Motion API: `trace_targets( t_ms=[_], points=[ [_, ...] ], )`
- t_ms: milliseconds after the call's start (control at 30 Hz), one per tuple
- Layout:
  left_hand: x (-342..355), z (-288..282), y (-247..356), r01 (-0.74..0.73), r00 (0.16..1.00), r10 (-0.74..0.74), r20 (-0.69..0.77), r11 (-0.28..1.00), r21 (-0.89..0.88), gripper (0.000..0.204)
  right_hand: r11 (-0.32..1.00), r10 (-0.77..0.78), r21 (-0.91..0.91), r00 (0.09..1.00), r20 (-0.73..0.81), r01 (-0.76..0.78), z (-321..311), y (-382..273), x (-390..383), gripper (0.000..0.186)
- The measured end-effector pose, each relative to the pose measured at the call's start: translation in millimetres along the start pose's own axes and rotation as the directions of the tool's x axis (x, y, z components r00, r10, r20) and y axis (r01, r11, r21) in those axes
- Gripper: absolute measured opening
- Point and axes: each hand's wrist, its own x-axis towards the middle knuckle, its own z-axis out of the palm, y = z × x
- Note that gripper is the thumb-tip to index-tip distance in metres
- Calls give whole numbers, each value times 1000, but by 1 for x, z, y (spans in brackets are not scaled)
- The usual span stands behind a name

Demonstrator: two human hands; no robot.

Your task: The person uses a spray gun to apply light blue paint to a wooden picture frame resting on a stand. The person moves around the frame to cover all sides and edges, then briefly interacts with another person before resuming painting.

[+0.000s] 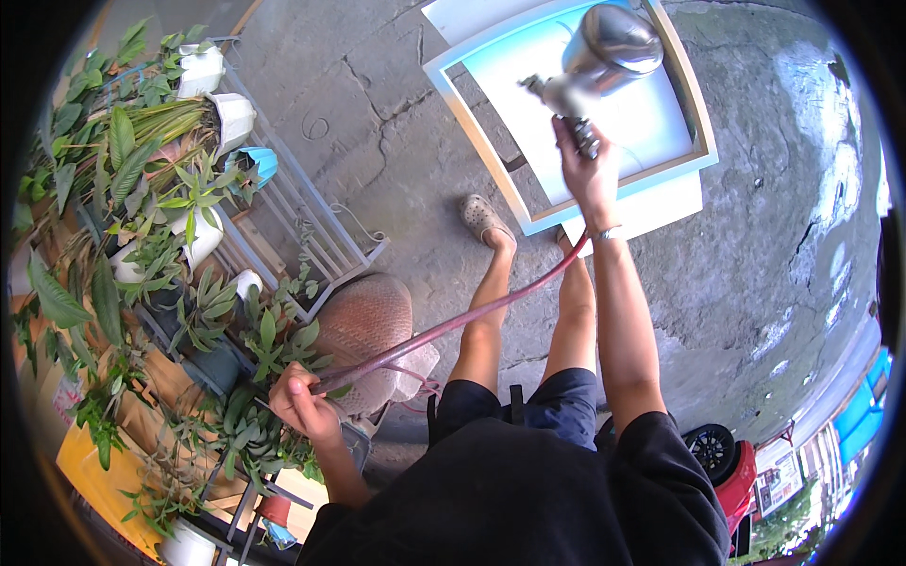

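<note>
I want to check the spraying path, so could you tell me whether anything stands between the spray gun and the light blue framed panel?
Nothing visible does: the spray gun in the right hand hangs directly over the panel.

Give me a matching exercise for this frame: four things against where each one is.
1. silver metal spray gun
2. dark red rubber hose
3. pale blue wooden frame
4. white plant pots

a. on the metal rack at the left
b. lying on the concrete ground
c. in the right hand
d. gripped by the left hand

Pairs: 1-c, 2-d, 3-b, 4-a
</note>
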Motion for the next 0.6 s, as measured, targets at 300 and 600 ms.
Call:
trace_targets(
  t_ms=[300,600],
  points=[
    [-15,59,39,-7,967,11,254,1000,-15,41,963,-265,-171,866,-425,210,-90,31,103,23],
    [41,54,27,-16,978,10,207,999,28,43,992,104,107,908,-405,-66,-187,-55,33,22]
  ],
)
